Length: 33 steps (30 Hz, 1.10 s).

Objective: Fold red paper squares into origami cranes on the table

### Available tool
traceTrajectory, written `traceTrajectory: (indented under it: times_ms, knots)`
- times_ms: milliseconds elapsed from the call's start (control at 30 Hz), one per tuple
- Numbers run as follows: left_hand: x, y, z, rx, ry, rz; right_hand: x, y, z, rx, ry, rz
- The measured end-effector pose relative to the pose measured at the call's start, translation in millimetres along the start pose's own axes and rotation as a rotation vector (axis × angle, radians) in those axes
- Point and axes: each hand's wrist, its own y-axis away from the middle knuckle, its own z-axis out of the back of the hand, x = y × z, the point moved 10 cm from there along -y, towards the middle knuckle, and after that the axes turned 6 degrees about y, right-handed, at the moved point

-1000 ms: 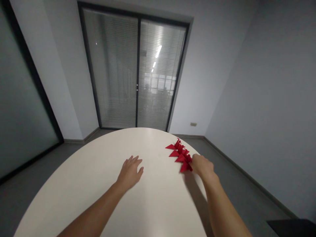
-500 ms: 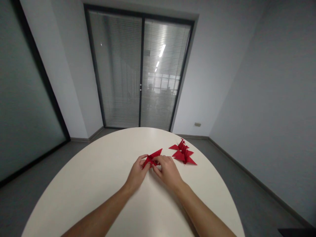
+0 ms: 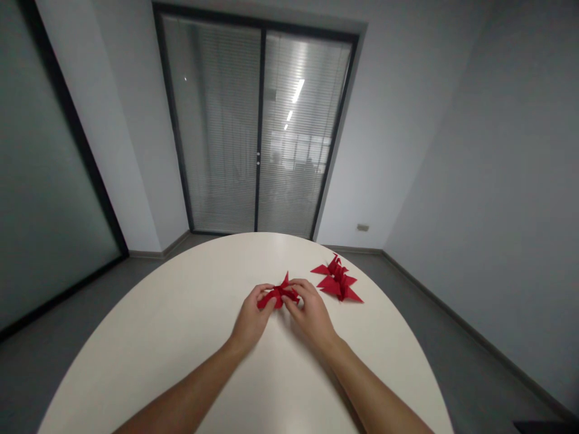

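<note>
Between my two hands is a folded red paper crane (image 3: 277, 296), held just above the white table (image 3: 190, 337). My left hand (image 3: 251, 312) pinches its left side between thumb and fingers. On the other side, my right hand (image 3: 311, 310) grips the right part, its thumb and fingers closed on the paper. One narrow point of the paper sticks up between the hands. Fingers cover parts of the folds. Just past my right hand lie more red origami cranes (image 3: 338, 283), close together with pointed wings spread.
The round tabletop curves away at the far edge. Beyond it stand glass doors (image 3: 257, 132) with blinds in a dark frame. Grey walls rise at both sides, and a socket plate (image 3: 362, 228) sits low on the right wall.
The held crane has changed shape and angle: its long point toward the upper right is gone, and a narrow point now stands up. My right fingers have shifted slightly on the paper.
</note>
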Motion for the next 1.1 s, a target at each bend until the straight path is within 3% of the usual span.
traceTrajectory:
  times_ms: [200,533,767,1100]
  knots:
    - [-11,1,2.0,-0.028,-0.100,-0.055,-7,-2,0,0.001,-0.143,-0.077]
    - [5,-4,16.5,-0.088,-0.011,0.021,0,1,-11,0.044,-0.360,-0.077]
    - [-3,-1,-3.0,0.024,0.081,-0.029,-26,2,-16,-0.061,-0.594,-0.257]
    - [-22,13,-7.6,0.039,-0.095,-0.082,-19,2,-10,-0.096,-0.566,-0.215]
